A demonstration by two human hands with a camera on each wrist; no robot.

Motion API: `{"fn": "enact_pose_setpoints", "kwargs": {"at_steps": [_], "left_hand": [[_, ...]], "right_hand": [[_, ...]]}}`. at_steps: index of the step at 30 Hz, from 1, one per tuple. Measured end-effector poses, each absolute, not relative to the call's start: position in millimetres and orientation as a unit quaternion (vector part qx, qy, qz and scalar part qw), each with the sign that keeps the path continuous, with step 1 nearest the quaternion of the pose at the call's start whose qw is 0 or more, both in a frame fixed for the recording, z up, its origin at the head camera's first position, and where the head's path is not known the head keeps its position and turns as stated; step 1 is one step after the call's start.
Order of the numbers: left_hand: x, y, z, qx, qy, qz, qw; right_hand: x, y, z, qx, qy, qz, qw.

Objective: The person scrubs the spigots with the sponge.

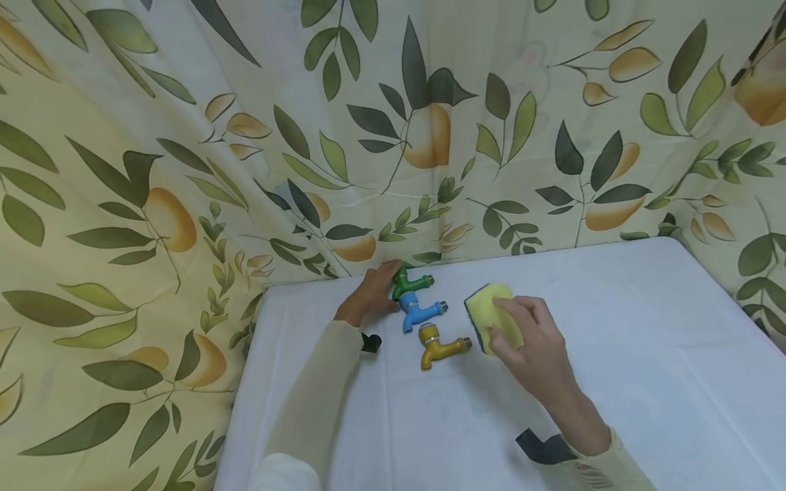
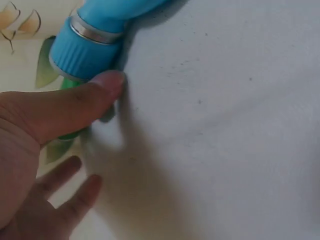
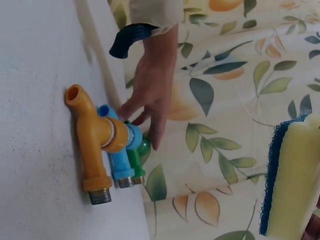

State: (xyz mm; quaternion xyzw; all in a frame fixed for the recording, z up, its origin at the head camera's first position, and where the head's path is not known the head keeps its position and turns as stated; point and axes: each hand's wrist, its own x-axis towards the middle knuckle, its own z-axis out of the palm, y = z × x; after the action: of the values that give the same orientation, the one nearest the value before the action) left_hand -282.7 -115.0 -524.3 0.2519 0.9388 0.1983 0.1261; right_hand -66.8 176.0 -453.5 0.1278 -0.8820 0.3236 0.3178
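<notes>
In the head view, my left hand (image 1: 374, 293) is at the green faucet (image 1: 411, 283), pinching it between thumb and forefinger; the other fingers are spread in the left wrist view. Just in front lies a blue faucet (image 1: 420, 312), its ribbed end close to my left thumb (image 2: 100, 92). Nearest me in the row is a yellow faucet (image 1: 439, 348), with its threaded end to the right. My right hand (image 1: 540, 348) grips a yellow sponge (image 1: 491, 310) with a dark blue scouring side (image 3: 272, 175), held to the right of the faucets.
A white-covered table (image 1: 645, 327) lies under the faucets. Behind it and to its left hangs a curtain (image 1: 381, 136) printed with leaves and orange fruit. Dark straps (image 1: 546, 447) show at both wrists.
</notes>
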Motion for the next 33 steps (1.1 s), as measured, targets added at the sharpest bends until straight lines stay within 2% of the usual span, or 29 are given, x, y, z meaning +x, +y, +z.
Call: {"fn": "enact_pose_setpoints", "kwargs": {"at_steps": [7, 13, 18, 25, 29, 33], "left_hand": [[-279.0, -132.4, -532.6, 0.184, 0.941, 0.261, 0.111], [-251.8, -159.9, -519.3, 0.110, 0.908, 0.389, 0.105], [-203.3, -159.6, -500.2, 0.181, 0.873, 0.451, 0.035], [-129.2, -122.1, -461.3, 0.286, 0.818, 0.498, -0.038], [-108.5, -105.8, -448.1, 0.318, 0.803, 0.497, -0.084], [-99.2, -99.1, -441.6, 0.333, 0.807, 0.469, -0.137]], "right_hand": [[-64.8, 175.5, -457.0, 0.129, -0.880, 0.324, 0.322], [-63.7, 178.9, -458.9, 0.120, -0.881, 0.326, 0.322], [-64.9, 174.9, -456.2, 0.105, -0.882, 0.345, 0.303], [-64.8, 149.8, -445.2, 0.072, -0.884, 0.382, 0.259], [-60.5, 136.3, -439.6, 0.079, -0.890, 0.375, 0.246], [-57.6, 135.6, -433.6, 0.096, -0.893, 0.345, 0.273]]}}
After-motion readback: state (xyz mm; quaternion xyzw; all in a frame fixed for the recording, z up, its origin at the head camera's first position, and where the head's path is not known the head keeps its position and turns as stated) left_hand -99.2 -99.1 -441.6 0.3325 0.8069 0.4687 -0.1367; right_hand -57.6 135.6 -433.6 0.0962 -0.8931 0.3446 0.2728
